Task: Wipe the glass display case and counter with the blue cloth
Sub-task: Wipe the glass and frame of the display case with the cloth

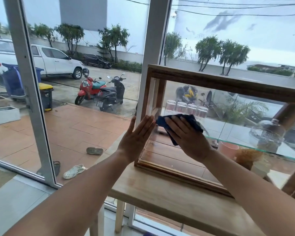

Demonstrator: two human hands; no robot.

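Note:
A wooden-framed glass display case (228,84) stands on a light wooden counter (160,189). My right hand (187,137) presses a dark blue cloth (192,120) flat against the case's front glass near its left end. My left hand (136,138) lies open with its fingers together, palm against the case's left side frame. Inside the case are a glass shelf (245,143), several glass jars with red bands (186,107) and a clear glass dome dish (267,135).
Behind the case rise large windows with white frames (29,92). Outside are two scooters (100,91), a white pickup (58,61), bins and a tiled porch with loose shoes (74,171). A pink cup (228,148) sits low in the case.

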